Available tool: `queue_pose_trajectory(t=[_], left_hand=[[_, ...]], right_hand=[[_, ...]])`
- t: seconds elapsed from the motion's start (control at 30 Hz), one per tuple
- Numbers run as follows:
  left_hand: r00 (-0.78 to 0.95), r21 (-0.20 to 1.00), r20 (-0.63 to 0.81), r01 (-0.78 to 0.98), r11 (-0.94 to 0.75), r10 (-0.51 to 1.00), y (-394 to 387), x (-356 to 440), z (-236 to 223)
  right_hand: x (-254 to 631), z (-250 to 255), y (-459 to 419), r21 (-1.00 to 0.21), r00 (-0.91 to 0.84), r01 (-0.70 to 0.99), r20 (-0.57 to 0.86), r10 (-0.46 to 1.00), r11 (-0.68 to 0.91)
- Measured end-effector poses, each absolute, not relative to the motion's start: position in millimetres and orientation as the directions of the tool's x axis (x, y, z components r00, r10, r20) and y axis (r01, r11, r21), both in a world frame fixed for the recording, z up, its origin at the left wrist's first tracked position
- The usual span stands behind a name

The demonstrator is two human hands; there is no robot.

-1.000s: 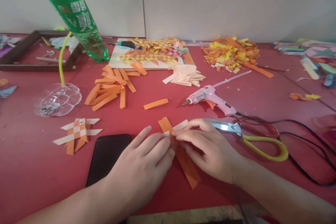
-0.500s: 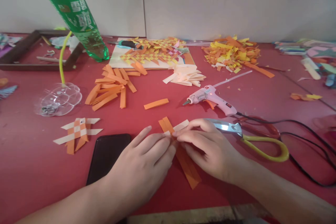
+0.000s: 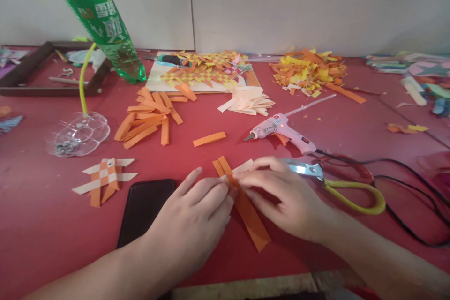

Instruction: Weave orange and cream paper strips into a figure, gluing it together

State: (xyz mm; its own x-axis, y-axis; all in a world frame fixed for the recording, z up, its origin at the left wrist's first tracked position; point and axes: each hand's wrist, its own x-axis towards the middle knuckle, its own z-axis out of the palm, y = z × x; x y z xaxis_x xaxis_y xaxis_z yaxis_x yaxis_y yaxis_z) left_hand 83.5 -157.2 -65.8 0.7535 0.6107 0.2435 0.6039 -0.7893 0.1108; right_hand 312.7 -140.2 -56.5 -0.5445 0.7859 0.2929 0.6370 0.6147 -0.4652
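Orange paper strips (image 3: 251, 218) lie slanted on the red table, crossed by a white paper strip (image 3: 243, 166). My left hand (image 3: 198, 211) presses its fingertips on the crossing from the left, its forefinger stretched out. From the right, my right hand (image 3: 277, 192) pinches the strips at that same crossing with thumb and fingers. The crossing itself is partly hidden under the fingertips. To the left lies a small woven orange-and-white paper fish (image 3: 107, 176), and a black phone (image 3: 146, 208) rests beside my left wrist.
A pink glue gun (image 3: 281, 131) and scissors (image 3: 351, 192) lie right of my hands, with a black cord. Behind are orange strips (image 3: 147, 115), white strips (image 3: 248, 101) and a scrap pile (image 3: 309, 70). A green bottle (image 3: 105, 23) leans at back left, near a clear dish (image 3: 82, 133).
The lower ends of the orange strips have drawn together and shifted slightly right. Both hands stay at the crossing, with the right fingers moved a little.
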Motion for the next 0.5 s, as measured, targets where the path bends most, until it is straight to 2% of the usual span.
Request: queue_pose_trajectory(t=[0.1,0.17,0.23,0.3,0.4,0.5], left_hand=[[0.762,0.092,0.252,0.595,-0.798,0.597,-158,83,-66],[0.768,0.082,0.247,0.590,-0.803,0.590,-158,82,-67],[0.769,0.081,0.242,0.591,-0.802,0.591,-158,82,-67],[0.766,0.082,0.238,0.597,-0.798,0.597,-158,82,-67],[0.758,0.083,0.248,0.604,-0.792,0.604,-158,83,-66],[0.732,0.067,0.328,0.613,-0.788,0.597,-158,84,-63]], right_hand=[[330,-44,-130,-0.416,-0.320,0.774,0.393,0.862,0.477],[346,-38,-119,-0.342,-0.151,0.889,0.407,0.901,0.303],[361,-36,-108,-0.254,-0.073,0.952,0.350,0.934,0.170],[370,-37,-97,-0.188,-0.060,0.976,0.244,0.968,0.108],[373,-39,-85,-0.196,-0.066,0.978,0.035,0.997,0.072],[371,-38,-79,-0.236,-0.080,0.969,-0.036,0.996,0.069]])
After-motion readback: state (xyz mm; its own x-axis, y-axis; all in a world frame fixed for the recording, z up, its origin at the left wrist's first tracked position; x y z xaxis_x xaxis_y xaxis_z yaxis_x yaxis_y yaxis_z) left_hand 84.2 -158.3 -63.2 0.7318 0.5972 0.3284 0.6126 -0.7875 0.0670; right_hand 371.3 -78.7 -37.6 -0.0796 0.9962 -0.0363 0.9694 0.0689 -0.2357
